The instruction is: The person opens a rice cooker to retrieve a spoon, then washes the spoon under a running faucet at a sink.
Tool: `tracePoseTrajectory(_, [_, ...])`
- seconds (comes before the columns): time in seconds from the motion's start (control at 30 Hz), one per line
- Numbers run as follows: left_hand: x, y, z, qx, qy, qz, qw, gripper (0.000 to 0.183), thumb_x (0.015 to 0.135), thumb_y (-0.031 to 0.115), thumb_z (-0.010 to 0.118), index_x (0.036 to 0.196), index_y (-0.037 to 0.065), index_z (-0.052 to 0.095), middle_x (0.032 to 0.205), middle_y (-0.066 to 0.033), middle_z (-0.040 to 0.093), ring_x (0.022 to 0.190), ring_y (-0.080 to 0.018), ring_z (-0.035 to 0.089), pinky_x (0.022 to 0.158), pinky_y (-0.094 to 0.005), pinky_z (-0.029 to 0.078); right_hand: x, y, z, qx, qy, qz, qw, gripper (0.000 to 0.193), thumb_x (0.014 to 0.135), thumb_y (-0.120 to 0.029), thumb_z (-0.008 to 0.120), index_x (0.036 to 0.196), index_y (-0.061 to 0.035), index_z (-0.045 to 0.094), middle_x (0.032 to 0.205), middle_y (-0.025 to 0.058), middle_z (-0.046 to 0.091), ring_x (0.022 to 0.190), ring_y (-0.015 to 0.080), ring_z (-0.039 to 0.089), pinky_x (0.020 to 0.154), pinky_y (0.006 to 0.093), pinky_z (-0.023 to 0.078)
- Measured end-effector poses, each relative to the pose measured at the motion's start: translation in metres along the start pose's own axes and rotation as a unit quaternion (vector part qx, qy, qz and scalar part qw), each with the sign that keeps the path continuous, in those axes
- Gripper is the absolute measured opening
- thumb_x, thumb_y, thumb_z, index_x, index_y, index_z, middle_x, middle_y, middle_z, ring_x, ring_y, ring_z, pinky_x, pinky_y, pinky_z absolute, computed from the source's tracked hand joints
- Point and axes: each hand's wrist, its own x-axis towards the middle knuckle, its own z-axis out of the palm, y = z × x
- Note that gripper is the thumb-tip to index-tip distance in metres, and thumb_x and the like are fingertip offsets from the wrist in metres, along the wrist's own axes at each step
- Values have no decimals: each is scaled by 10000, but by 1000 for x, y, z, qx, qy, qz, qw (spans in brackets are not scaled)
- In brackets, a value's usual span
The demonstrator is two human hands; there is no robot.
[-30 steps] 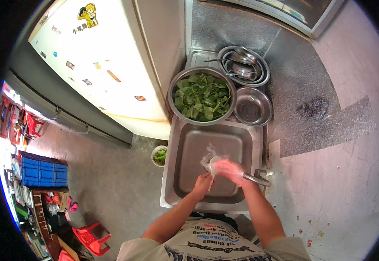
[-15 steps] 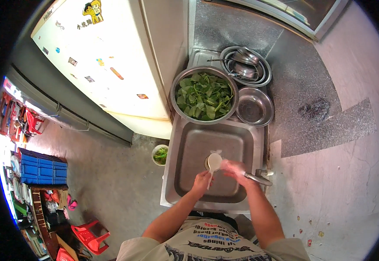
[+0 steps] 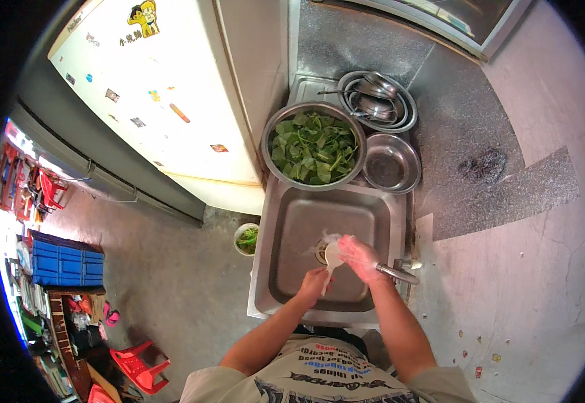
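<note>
Over the steel sink basin point(image 3: 292, 221), my left hand point(image 3: 314, 281) is closed around the handle of a pale round-headed spoon point(image 3: 334, 255). The spoon's head lies above the drain, tilted up and away from me. My right hand point(image 3: 358, 256) is at the spoon's head with its fingers stretched out, covering part of it. Water from the metal tap point(image 3: 398, 274) runs over my right hand, slightly blurred, and splashes near the drain. Whether the right fingers press on the spoon is hard to make out.
Behind the basin stands a large steel bowl of leafy greens point(image 3: 314, 183). To its right are a smaller steel bowl point(image 3: 392, 164) and stacked metal bowls with ladles point(image 3: 377, 104). A white tub with green stems point(image 3: 246, 240) sits left of the sink, near a white fridge point(image 3: 191, 80).
My right hand has shifted left and up, now overlapping the spoon's head. The spoon has moved slightly down and right, and more water splashes by the drain.
</note>
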Motion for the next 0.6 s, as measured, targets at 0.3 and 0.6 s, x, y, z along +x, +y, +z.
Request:
tracePoseTrajectory(0.3, [5,-1,-11,-41,16,26,999,282,886,220,439,985,20,611,786,-61,621,570,-135,543,511,-281,430,-25,-21,12,-139,14,135,981,387,894,-300,584,1157,-16,588,1076,92,650,1007,202,622,902,332,482])
tracePoseTrajectory(0.6, [21,17,-3,-276,-20,-31,961,234,887,154,436,980,-9,575,778,-107,588,626,-199,558,553,-338,473,-27,-15,11,-141,83,32,986,361,905,-285,567,1162,-32,593,1108,80,635,1023,187,601,883,350,484])
